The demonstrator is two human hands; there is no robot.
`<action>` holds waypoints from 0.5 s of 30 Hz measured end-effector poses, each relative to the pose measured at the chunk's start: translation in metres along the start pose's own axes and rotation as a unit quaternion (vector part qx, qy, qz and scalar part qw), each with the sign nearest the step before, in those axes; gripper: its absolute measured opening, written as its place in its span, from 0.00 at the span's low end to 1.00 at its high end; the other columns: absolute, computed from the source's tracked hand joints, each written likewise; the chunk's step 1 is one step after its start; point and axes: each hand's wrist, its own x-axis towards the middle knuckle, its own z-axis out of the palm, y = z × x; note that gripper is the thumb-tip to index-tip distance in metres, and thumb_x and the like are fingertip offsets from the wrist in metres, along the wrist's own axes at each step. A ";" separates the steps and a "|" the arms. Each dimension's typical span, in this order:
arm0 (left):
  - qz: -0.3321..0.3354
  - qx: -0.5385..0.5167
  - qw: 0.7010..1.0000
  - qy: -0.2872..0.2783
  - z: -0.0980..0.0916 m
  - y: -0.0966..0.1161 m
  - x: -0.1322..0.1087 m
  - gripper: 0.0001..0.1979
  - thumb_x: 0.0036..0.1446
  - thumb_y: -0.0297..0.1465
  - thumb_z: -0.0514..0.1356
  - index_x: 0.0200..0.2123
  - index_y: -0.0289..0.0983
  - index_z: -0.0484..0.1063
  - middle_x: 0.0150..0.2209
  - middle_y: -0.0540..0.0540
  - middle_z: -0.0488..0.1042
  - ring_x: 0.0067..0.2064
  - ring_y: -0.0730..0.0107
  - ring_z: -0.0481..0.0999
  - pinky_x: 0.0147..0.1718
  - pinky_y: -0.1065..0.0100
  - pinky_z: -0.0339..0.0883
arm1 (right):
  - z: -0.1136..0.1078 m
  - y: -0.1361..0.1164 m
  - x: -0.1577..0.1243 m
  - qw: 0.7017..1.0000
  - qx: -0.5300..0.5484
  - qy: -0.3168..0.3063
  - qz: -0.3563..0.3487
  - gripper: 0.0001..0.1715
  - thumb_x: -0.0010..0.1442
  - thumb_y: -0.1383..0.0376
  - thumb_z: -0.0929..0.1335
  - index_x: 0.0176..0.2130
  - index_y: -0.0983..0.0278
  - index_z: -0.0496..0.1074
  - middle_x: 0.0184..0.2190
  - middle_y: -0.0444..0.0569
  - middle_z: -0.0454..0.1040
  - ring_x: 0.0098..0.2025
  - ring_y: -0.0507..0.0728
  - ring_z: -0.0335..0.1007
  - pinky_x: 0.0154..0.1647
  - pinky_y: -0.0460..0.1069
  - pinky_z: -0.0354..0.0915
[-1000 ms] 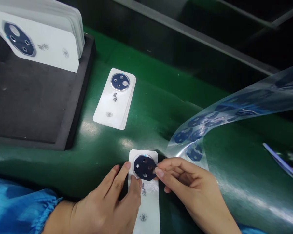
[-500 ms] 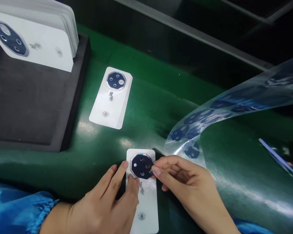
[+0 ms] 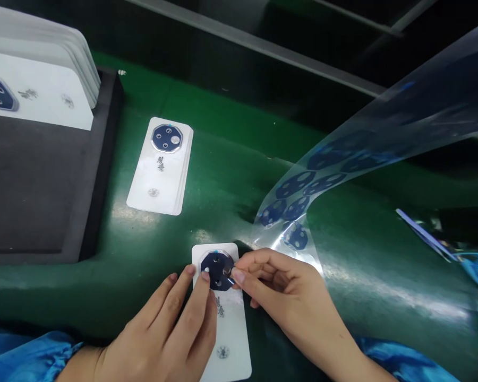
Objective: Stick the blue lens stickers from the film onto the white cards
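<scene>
A white phone back cover [image 3: 228, 329] lies on the green belt at the bottom centre. A dark blue octagonal film sticker [image 3: 217, 267] sits over its camera ring. My left hand [image 3: 171, 331] lies flat on the cover, fingers stretched out, the index tip pressing the sticker's left edge. My right hand [image 3: 281, 294] pinches the sticker's right edge between thumb and forefinger. A clear film strip [image 3: 366, 138] carrying several more blue stickers curls up from just behind my right hand to the upper right.
A small stack of white covers [image 3: 160, 165] lies further up the green belt [image 3: 231, 175]. A black foam tray [image 3: 43, 175] at the left holds several leaning covers [image 3: 40, 90]. A dark metal rail runs along the back. A blue strip [image 3: 426, 236] lies at right.
The dark blue sticker has settled lower onto the camera ring. My left index finger has slid up onto its left edge. The view has swung right, so everything sits further left.
</scene>
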 end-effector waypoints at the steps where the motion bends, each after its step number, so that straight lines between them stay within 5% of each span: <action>1: -0.003 0.004 1.000 -0.002 0.000 0.000 0.000 0.16 0.64 0.22 0.52 0.49 0.28 0.76 0.50 0.29 0.79 0.51 0.40 0.81 0.44 0.52 0.80 | 0.000 0.000 0.000 1.000 0.000 0.000 0.002 0.05 0.57 0.63 0.75 0.31 0.61 0.78 0.21 0.41 0.75 0.21 0.49 0.68 0.26 0.43 0.70; 15: 0.031 0.033 0.999 -0.028 0.000 0.000 -0.001 0.17 0.66 0.22 0.50 0.50 0.27 0.75 0.50 0.27 0.79 0.51 0.40 0.81 0.45 0.52 0.79 | 0.000 -0.001 0.001 1.000 0.020 -0.005 0.012 0.07 0.55 0.64 0.77 0.31 0.62 0.78 0.24 0.42 0.78 0.23 0.49 0.70 0.23 0.42 0.66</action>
